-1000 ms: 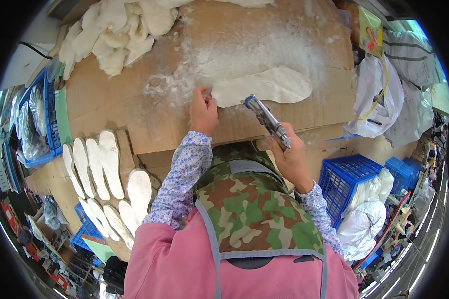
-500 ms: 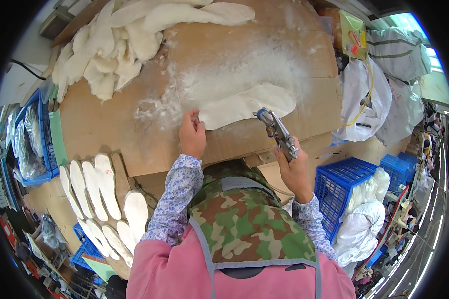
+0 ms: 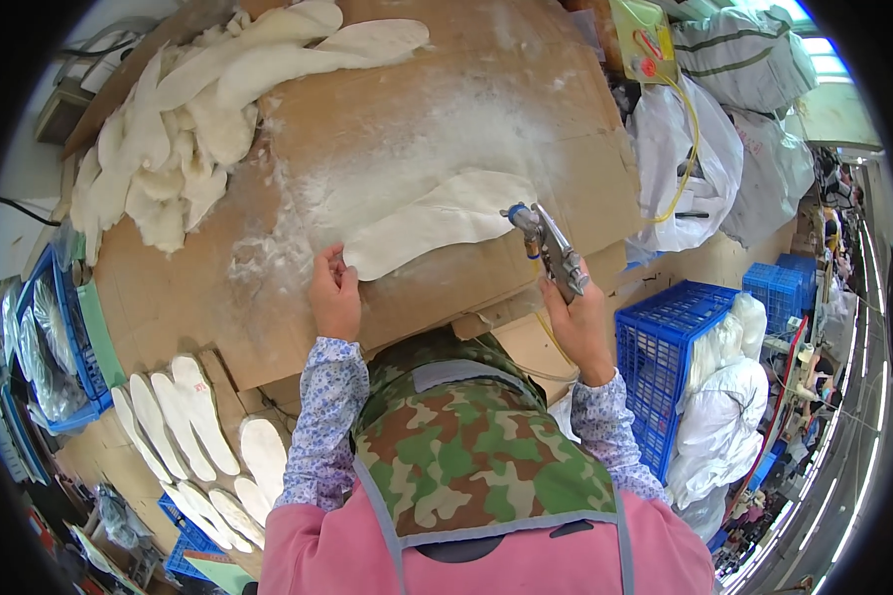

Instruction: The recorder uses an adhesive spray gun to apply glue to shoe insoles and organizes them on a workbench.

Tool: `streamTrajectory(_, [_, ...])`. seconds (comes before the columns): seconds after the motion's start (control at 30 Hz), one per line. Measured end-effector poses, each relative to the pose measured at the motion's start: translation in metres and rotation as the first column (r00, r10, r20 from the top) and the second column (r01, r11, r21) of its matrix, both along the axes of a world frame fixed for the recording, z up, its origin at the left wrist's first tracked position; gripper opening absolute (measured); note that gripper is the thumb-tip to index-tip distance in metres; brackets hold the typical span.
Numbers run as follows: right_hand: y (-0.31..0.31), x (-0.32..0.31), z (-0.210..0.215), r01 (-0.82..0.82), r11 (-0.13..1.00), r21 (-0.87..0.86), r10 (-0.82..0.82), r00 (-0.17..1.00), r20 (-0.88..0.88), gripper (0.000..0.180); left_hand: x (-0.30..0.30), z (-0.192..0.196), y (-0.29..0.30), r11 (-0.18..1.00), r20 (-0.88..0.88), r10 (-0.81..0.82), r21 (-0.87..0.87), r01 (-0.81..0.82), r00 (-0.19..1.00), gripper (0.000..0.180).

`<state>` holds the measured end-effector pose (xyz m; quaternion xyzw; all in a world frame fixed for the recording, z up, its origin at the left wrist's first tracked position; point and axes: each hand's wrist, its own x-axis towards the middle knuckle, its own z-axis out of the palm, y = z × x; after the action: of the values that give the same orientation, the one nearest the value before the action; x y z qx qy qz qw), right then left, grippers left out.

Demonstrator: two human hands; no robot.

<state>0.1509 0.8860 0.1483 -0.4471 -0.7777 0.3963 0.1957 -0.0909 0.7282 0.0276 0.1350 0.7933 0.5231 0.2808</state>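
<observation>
Broadly, surface (image 3: 575,149): brown cardboard across the upper middle of the frame; lint-dusted room runs above the insole, while the front edge passes just below it.
Pile of white insoles (image 3: 189,119): upper left, apart from the left hand, bounding room that way.
Blue crate (image 3: 655,367): lower right, beside the right forearm.
Insole (image 3: 437,223): centre, flat on the cardboard, long axis rising gently from left to right, ahead of and between both hands.
Left hand (image 3: 337,309): nearer, fingers curled at the insole's left end; cannot tell whether they pinch it.
Right hand (image 3: 580,322): wrapped around the spray gun.
Spray gun (image 3: 564,268): nozzle toward the insole's right end; contact unclear.
</observation>
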Motion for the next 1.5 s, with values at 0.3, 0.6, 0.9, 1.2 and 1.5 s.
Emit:
streamTrajectory(0.3, [0.012,0.024,-0.005,0.111,0.994,-0.024,-0.110,0.994,0.005,0.015,-0.002,-0.006,0.000,0.999,0.003,-0.019,0.044,0.019,1.000,0.032])
streamTrajectory(0.6, [-0.001,0.033,0.008,-0.023,0.997,-0.073,0.029,0.997,0.073,0.021,-0.003,-0.008,0.003,0.990,-0.183,-0.090,-0.125,0.067,0.979,0.020])
streamTrajectory(0.9, [0.036,0.070,-0.002,0.153,0.965,-0.212,-0.174,0.981,-0.082,0.014,0.009,0.043,0.019,0.985,-0.138,0.039,0.173,-0.015,0.990,0.009])
streamTrajectory(1.2, [0.079,0.101,-0.024,-0.005,0.934,-0.356,-0.059,0.984,-0.169,0.030,0.023,0.187,-0.037,0.820,0.100,0.272,0.496,-0.285,0.957,0.018])
streamTrajectory(1.5, [0.001,0.029,-0.024,-0.358,0.863,-0.356,0.295,0.930,-0.220,0.036,0.056,0.201,-0.266,0.530,0.156,0.633,0.626,-0.572,0.758,0.021])
